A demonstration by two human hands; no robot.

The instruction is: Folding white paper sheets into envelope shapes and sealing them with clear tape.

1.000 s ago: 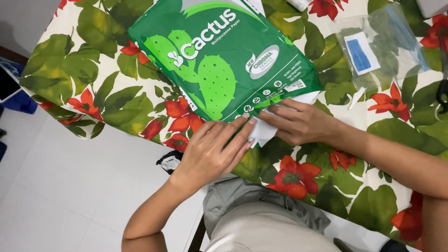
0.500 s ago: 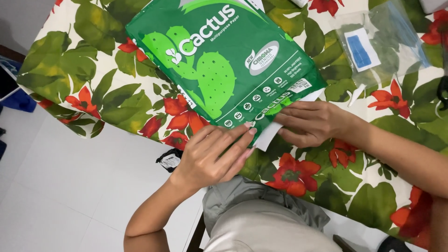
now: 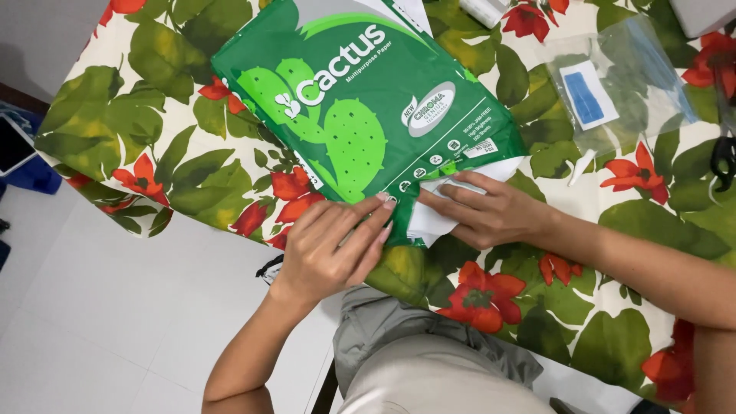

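Clearly seen from above, a green pack of paper (image 3: 360,115) lies at an angle on a surface (image 3: 153,146) covered by a cloth with big green leaves and red flowers. The pack's near end sits at the near edge of the surface, just in front of the person's lap in grey shorts (image 3: 429,360).

I see both hands at that near end. The left hand (image 3: 333,245) is loosely curved, and its fingers (image 3: 376,211) press down on the green wrapper's near corner. They are not closed around anything. The right hand (image 3: 491,215) comes in from the right and lies over a white flap (image 3: 429,226) that shows where the wrapper's end has come open. Its fingers stretch left across the white. I cannot tell whether the thumb underneath pinches the flap or the hand only rests on it.

I judge the work in hand to be the handling of the pack's near end, one hand steadying it and the other on the exposed white. Any further pull on that flap would call for firm downward pressure from the left hand, so the pack does not slide off the near edge.

Farther right lies a clear plastic bag (image 3: 613,92) with a blue card inside. Black scissor handles (image 3: 722,161) show at the right border. A pale tiled floor (image 3: 92,322) shows near left.
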